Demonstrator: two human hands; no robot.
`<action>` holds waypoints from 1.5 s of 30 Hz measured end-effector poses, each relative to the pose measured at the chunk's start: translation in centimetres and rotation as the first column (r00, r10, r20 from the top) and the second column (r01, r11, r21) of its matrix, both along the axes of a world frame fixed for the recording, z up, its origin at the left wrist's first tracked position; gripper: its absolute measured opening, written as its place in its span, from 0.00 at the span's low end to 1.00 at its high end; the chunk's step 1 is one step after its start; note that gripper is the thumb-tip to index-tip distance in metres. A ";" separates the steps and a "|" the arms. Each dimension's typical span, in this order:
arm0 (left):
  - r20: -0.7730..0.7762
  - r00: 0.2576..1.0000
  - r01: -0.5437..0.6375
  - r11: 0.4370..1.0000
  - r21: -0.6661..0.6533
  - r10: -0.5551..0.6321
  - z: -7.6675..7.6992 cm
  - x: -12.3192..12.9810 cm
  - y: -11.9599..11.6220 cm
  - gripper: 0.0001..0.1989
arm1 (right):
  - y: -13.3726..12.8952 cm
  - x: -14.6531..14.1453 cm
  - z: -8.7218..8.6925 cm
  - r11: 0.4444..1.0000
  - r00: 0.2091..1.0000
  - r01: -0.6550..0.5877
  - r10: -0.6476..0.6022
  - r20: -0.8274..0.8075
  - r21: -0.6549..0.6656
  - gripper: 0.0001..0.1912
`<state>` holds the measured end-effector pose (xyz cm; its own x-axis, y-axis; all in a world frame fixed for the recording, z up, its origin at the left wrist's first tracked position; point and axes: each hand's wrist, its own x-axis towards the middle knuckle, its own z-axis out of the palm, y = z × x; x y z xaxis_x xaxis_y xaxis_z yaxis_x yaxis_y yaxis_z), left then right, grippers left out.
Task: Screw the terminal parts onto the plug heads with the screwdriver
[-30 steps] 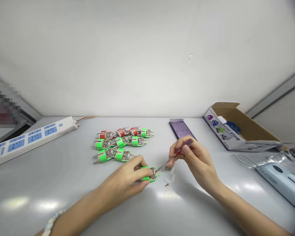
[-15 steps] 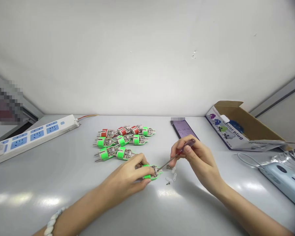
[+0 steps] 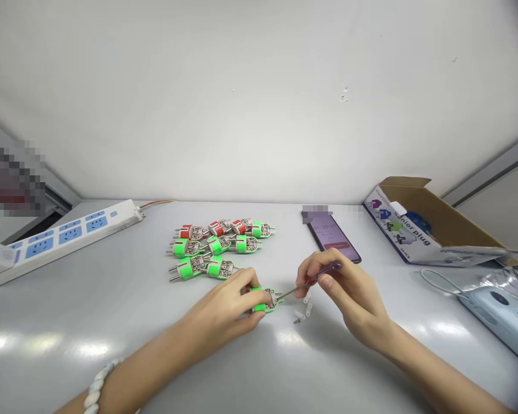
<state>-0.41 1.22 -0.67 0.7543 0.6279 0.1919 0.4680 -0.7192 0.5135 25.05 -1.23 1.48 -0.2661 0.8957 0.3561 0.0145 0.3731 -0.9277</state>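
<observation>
Left hand [image 3: 224, 305] grips a green plug [image 3: 265, 302], right hand [image 3: 341, 287] pinches a screwdriver [image 3: 315, 280] against it — nine open plugs [image 3: 218, 247] lie at 12 o'clock, clips [image 3: 307, 305] and a screw [image 3: 297, 321] at 3.

Right hand [image 3: 345, 290] is touching a screwdriver [image 3: 290, 293] to a green plug [image 3: 259, 305]
Left hand [image 3: 222, 305] is gripping the plug.

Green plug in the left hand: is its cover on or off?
Off: the green plug in the left hand shows bare metal parts on its open face, and the screwdriver tip reaches them.
</observation>
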 end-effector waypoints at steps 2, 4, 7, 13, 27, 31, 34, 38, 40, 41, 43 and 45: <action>0.000 1.000 -0.004 1.000 -0.013 0.004 0.0 0.0 0.0 0.12 | 0.0 0.0 -0.1 1.000 1.000 -0.013 0.013 0.005 0.000 0.08; 0.001 1.000 -0.009 1.000 -0.020 0.009 0.0 0.1 0.0 0.12 | 0.0 0.0 -0.2 1.000 1.000 -0.018 0.018 0.003 -0.004 0.08; 0.012 1.000 -0.013 1.000 -0.017 0.013 0.0 0.1 0.0 0.12 | 0.1 0.0 -0.3 1.000 1.000 -0.019 0.018 -0.005 -0.011 0.08; 0.026 1.000 -0.010 0.999 -0.031 0.011 0.2 0.1 0.0 0.12 | 0.2 0.1 -0.2 0.999 0.999 -0.040 0.040 -0.004 -0.008 0.08; 0.011 0.998 -0.066 0.987 -0.145 0.069 0.1 0.4 -0.3 0.16 | 0.5 1.7 1.9 0.984 0.954 -0.174 0.160 0.255 0.032 0.05; 0.022 0.997 -0.073 0.972 -0.224 0.080 0.2 0.5 -0.4 0.17 | 0.5 1.7 2.0 0.987 0.949 -0.152 0.130 0.287 0.058 0.05; 0.023 0.996 -0.077 0.961 -0.265 0.086 0.1 0.5 -0.4 0.17 | 0.5 1.7 2.1 0.987 0.951 -0.157 0.139 0.276 0.041 0.05; 0.032 0.996 -0.076 0.959 -0.273 0.088 0.1 0.5 -0.3 0.14 | 0.7 1.9 2.4 0.984 0.942 -0.170 0.144 0.304 0.060 0.04; 0.030 0.995 -0.087 0.957 -0.277 0.099 0.1 0.6 -0.3 0.13 | 0.7 2.1 2.7 0.980 0.931 -0.175 0.132 0.339 0.098 0.03; 0.031 0.994 -0.093 0.955 -0.281 0.106 0.2 0.7 -0.3 0.13 | 0.6 2.2 2.8 0.977 0.927 -0.177 0.125 0.354 0.120 0.03; 0.035 0.992 -0.103 0.952 -0.290 0.118 0.2 0.7 -0.3 0.13 | 0.5 2.5 3.0 0.971 0.919 -0.187 0.120 0.376 0.147 0.03; 0.036 0.991 -0.113 0.949 -0.293 0.130 0.2 0.7 -0.3 0.12 | 0.4 2.6 3.1 0.968 0.911 -0.199 0.127 0.392 0.150 0.04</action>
